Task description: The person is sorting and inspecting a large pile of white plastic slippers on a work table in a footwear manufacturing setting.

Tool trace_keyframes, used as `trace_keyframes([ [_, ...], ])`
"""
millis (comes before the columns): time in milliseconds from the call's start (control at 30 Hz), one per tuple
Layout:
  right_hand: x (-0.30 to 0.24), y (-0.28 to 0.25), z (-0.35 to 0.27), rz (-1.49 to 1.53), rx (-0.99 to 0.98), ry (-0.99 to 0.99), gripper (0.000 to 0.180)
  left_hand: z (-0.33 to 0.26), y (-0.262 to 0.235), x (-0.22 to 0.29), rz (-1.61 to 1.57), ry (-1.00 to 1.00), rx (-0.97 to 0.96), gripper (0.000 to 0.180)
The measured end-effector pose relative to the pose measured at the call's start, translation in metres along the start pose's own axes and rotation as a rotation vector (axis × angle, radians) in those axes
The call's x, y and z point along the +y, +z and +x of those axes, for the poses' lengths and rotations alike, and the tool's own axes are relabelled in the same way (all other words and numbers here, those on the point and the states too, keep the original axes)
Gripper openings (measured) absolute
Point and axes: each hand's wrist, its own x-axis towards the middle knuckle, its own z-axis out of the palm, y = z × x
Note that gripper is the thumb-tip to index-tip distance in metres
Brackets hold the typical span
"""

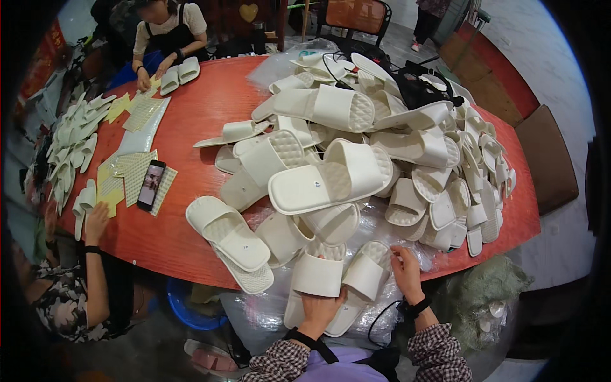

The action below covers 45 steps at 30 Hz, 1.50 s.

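At the near table edge, a pair of cream slippers lies side by side in front of me. My left hand (319,311) reaches under the strap of the left slipper (317,275), and its fingertips show past the strap at the far end. The thumb lies between the two slippers. Beside the far end of the right slipper (365,277) is my right hand (406,272), its fingers loosely bent and apart, holding nothing; whether it touches the slipper's edge, I cannot tell. Just beyond rises a large heap of similar slippers (331,178).
Clear plastic wrap (407,239) lies under the near slippers on the red table (172,229). Two people sit at the left and far left with slippers and yellow sticker sheets (146,114). A phone (151,184) rests on sheets. A black bag (423,89) lies on the heap.
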Motion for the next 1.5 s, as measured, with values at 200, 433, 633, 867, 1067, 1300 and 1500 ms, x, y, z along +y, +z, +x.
trace_keyframes([
  [200, -0.041, -0.007, 0.030, 0.217, -0.165, -0.094, 0.015, 0.011, -0.013, 0.005, -0.029, 0.030, -0.022, 0.076],
  [433, -0.075, 0.038, 0.058, 0.342, -0.552, 0.035, 0.025, 0.018, -0.022, -0.002, -0.210, 0.026, 0.001, 0.080],
  [633, -0.063, 0.059, 0.053, 0.301, -0.492, 0.040, 0.022, 0.006, -0.016, -0.002, -0.340, -0.032, -0.094, 0.063],
  [867, -0.068, 0.048, 0.026, 0.284, -0.341, -0.041, 0.015, -0.015, 0.011, -0.010, -0.301, -0.068, -0.013, 0.065],
  [1067, -0.031, 0.034, 0.016, 0.464, -0.388, 0.175, 0.019, -0.010, -0.007, -0.003, -0.288, -0.019, 0.171, 0.055],
  [1300, -0.078, 0.065, 0.015, 0.498, -0.411, 0.103, 0.018, -0.035, -0.012, -0.017, -0.271, 0.022, 0.055, 0.061],
  [1500, -0.080, 0.062, 0.017, 0.547, -0.369, 0.101, 0.021, -0.045, -0.014, -0.009, -0.306, 0.086, -0.047, 0.067],
])
